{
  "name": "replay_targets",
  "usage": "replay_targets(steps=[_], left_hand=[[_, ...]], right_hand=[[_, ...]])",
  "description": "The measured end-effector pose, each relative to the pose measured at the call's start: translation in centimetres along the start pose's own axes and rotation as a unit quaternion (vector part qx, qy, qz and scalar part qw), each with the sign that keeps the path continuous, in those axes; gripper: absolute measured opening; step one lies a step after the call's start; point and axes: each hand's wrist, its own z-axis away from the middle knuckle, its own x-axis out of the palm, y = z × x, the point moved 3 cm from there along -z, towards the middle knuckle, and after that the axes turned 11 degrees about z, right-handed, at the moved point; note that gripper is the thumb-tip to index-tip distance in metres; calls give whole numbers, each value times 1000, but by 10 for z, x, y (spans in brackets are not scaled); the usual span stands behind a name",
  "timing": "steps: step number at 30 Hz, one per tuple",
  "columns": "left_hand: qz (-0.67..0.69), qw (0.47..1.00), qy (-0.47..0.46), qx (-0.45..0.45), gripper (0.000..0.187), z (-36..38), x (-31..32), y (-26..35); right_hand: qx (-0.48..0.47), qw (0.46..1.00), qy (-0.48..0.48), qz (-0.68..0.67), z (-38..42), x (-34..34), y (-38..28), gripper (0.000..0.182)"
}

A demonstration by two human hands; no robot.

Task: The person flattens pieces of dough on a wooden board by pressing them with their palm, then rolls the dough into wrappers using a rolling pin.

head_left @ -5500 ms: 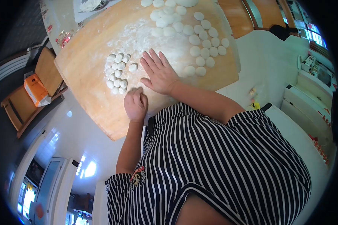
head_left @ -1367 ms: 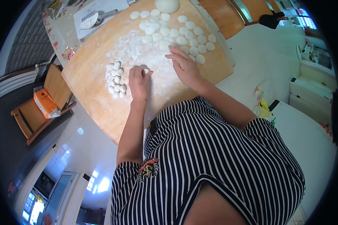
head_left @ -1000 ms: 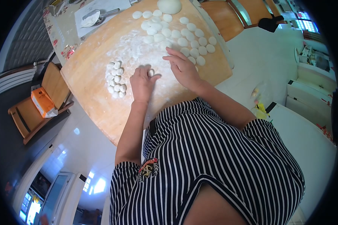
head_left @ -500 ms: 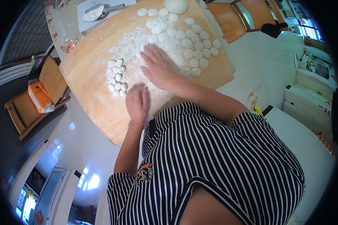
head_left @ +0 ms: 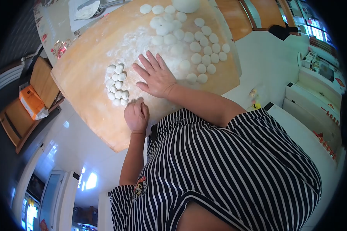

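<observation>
My right hand (head_left: 157, 79) is open with its fingers spread, over the floury middle of a wooden board (head_left: 85, 73). No object shows in it. My left hand (head_left: 137, 114) is curled closed near the board's front edge; whatever its fingers may hold is hidden. Just beyond the left hand lies a cluster of small round dough pieces (head_left: 118, 75), dusted with flour. Several flattened dough discs (head_left: 195, 47) spread over the far right part of the board, some overlapping. A large ball of dough (head_left: 186, 5) sits at the far edge.
A bowl of flour (head_left: 88, 10) stands beyond the board on a flowered tablecloth (head_left: 59, 48). To the left, a wooden chair (head_left: 11, 119) holds an orange package (head_left: 32, 102). Another wooden chair (head_left: 235, 19) is at the far right. My striped shirt (head_left: 219, 161) is close to the board's near edge.
My right hand has spread its fingers wider and seems raised slightly from the board. My left hand stays curled, turned a little. The whole view has shifted slightly.
</observation>
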Motion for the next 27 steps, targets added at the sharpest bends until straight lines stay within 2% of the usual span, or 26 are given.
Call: replay_targets(steps=[9, 10, 12, 13, 14, 16, 17, 18, 19, 20, 21, 22, 23, 27], left_hand=[[-9, 1000, 24, 4, 24, 2, 0, 2], [-14, 999, 28, 6, 24, -1, -2, 4], [-2, 998, -27, -54, 22, -3, -4, 7], [19, 999, 15, -31, 24, -9, -5, 12], [14, 999, 17, -24, 24, -17, -8, 13], [-4, 997, 81, -10, 29, -27, -16, 13], [-33, 995, 81, -49, 36, -34, -13, -2], [-33, 995, 82, -47, 36, -50, -17, -5], [-49, 996, 73, -25, 38, -72, -23, 0], [-63, 996, 65, -2, 40, -88, -27, 0], [-62, 996, 67, 2, 40, -95, -26, -7], [-98, 995, 27, 8, 40, -100, -23, -14], [-133, 991, -13, 14, 41, -103, -19, -20], [-150, 988, -22, 1, 35, -112, -18, -28]], right_hand=[[-14, 999, 36, 38, 0, 1, 3, 68], [-41, 997, 39, 48, -1, 3, 6, 62], [-70, 995, 45, 54, -1, 3, 20, 57], [-90, 987, 45, 128, -7, -4, 34, 54], [-107, 972, 45, 203, -13, -11, 46, 51], [-84, 975, 50, 200, -16, -32, 64, 53], [-36, 985, 84, 143, -18, -38, 76, 55], [11, 989, 116, 86, -16, -44, 86, 57], [45, 989, 137, 28, -14, -50, 93, 56], [45, 989, 140, 31, -10, -60, 94, 56], [90, 983, 148, -55, -2, -72, 95, 53], [135, 969, 155, -140, 8, -80, 96, 50], [137, 968, 157, -138, 17, -84, 95, 50], [169, 948, 198, -182, 61, -81, 96, 39]])
